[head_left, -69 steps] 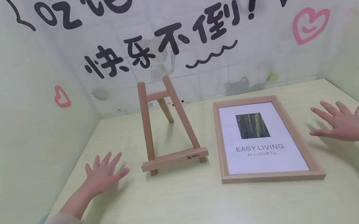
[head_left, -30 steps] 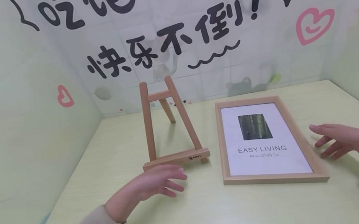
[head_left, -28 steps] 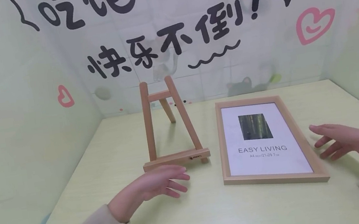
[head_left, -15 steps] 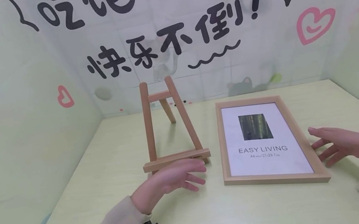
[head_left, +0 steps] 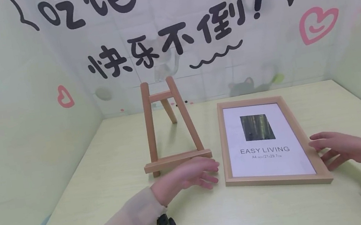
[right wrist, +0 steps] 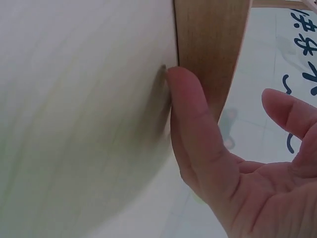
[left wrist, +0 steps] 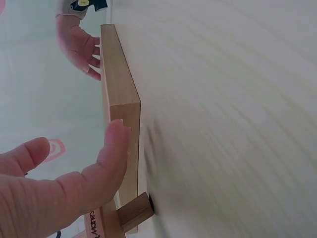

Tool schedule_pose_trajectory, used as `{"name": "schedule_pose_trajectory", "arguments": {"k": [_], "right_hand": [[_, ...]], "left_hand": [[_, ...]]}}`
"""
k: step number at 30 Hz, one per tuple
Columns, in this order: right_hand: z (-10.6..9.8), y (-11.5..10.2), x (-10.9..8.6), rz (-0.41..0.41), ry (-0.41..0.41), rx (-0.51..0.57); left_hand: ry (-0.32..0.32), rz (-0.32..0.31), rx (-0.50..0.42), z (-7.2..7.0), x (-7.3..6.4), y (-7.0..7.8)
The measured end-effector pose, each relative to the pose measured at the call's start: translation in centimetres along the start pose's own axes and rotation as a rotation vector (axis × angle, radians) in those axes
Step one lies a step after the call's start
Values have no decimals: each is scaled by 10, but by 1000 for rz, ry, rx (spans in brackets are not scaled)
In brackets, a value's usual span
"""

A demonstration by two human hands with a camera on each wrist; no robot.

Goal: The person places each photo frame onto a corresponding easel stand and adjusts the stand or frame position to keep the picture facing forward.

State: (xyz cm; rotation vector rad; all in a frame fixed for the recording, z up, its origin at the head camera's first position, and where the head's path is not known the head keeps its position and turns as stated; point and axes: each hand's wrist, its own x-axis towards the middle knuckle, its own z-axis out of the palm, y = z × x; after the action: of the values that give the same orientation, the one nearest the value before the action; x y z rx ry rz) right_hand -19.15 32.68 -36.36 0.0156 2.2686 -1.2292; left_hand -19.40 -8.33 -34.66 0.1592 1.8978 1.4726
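Note:
A light wood picture frame lies flat on the table, its white insert printed "EASY LIVING" under a small forest picture. My right hand is at its right edge; in the right wrist view the fingertips meet the frame's side, thumb held apart. My left hand reaches toward the frame's left edge, fingers extended and a small gap left in the head view. Beside that hand stands a small wooden tabletop easel, its ledge partly behind the hand.
The pale wood-grain table meets a printed curtain at the back, with dark lettering and pink hearts. More curtain walls close in the left and right sides. A small black camera sits on each wrist.
My left hand has swung from the table's left side across the easel's front toward the frame. The right hand has moved in to the frame's right edge, fingers now pointing down.

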Motion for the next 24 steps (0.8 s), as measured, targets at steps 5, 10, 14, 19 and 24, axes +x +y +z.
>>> {"name": "schedule_pose_trajectory", "arguments": {"k": [5,10,14,19,24], "right_hand": [[3,1,3,26,6,-12],[6,-2,5,33,11,-66],[8,-4,5,35,7,-104],[12,-7,5,37,12,-140],[19,-7,6,36,28,-176]], "left_hand": [[31,-22,31,6,10,2],[55,-67,90,13,19,3],[67,-88,139,19,23,3],[85,-94,187,26,26,4],[118,-121,244,36,30,7]]}}
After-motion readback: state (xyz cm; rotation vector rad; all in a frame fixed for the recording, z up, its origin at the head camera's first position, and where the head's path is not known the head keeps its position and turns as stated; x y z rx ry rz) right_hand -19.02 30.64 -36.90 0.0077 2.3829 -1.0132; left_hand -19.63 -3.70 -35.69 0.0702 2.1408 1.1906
